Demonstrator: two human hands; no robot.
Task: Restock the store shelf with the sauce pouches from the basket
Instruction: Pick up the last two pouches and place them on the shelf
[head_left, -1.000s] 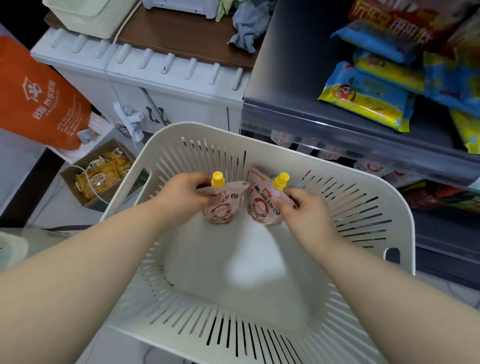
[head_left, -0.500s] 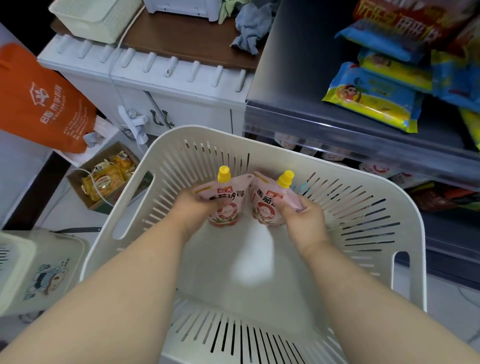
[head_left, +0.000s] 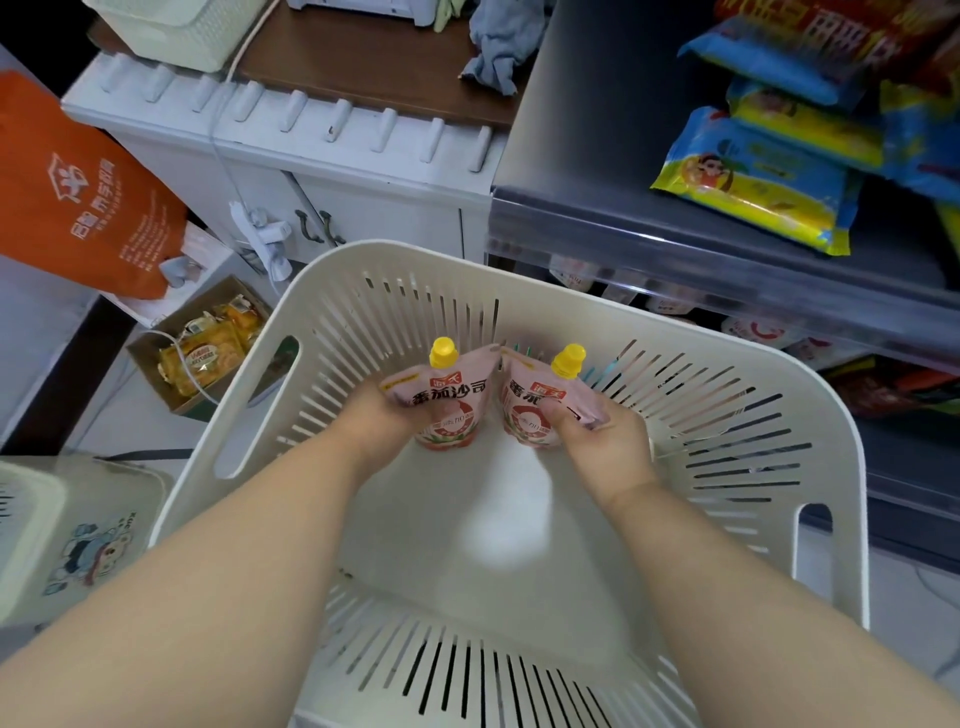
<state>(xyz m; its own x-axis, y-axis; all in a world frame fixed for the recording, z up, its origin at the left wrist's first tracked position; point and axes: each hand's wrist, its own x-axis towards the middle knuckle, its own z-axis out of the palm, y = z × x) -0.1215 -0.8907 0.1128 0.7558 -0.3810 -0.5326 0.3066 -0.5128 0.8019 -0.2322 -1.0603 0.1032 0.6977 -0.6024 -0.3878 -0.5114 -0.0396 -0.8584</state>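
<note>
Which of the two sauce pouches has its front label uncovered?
The left pouch, held from behind by the left hand. On the right pouch, the right hand lays its thumb across the label.

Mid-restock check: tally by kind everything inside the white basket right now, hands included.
Pink sauce pouches with yellow caps: 2 (left pouch, right pouch)
Hands, each gripping one pouch: 2 (left hand, right hand)
Other items on the floor of the basket: 0
Total: 4
</note>
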